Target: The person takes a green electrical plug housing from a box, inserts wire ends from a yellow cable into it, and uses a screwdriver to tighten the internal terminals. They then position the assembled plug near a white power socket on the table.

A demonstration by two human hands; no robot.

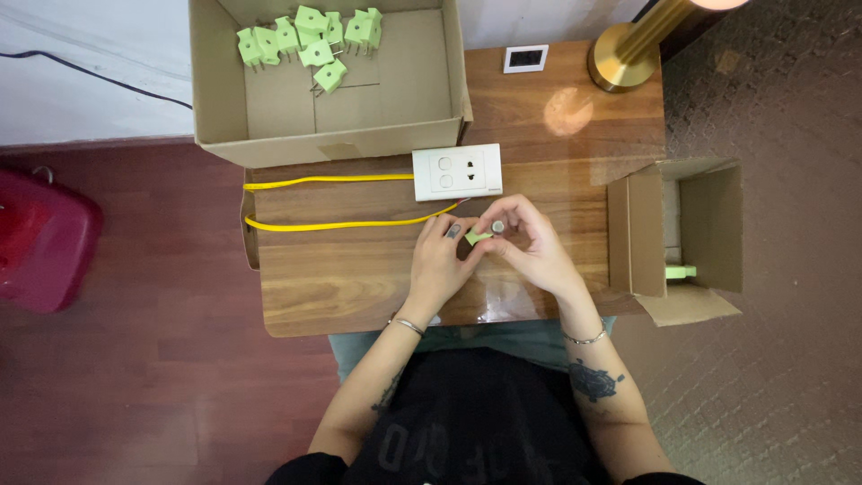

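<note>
Both hands meet over the middle of a wooden table (359, 278). My left hand (440, 265) and my right hand (530, 247) together pinch a small light-green plug adapter (478, 237) between their fingertips, just above the tabletop. Directly behind the hands lies a white socket plate (457, 171) with a yellow cable (332, 224) looping off to the left. A large open cardboard box (395, 99) at the back of the table holds several more green plug adapters (310, 40).
A smaller cardboard box (709, 216) stands off the table's right edge with one green adapter (680, 271) inside. A brass lamp base (620, 58) and a small white square frame (525, 58) sit at the back right. A red object (40, 238) lies on the floor left.
</note>
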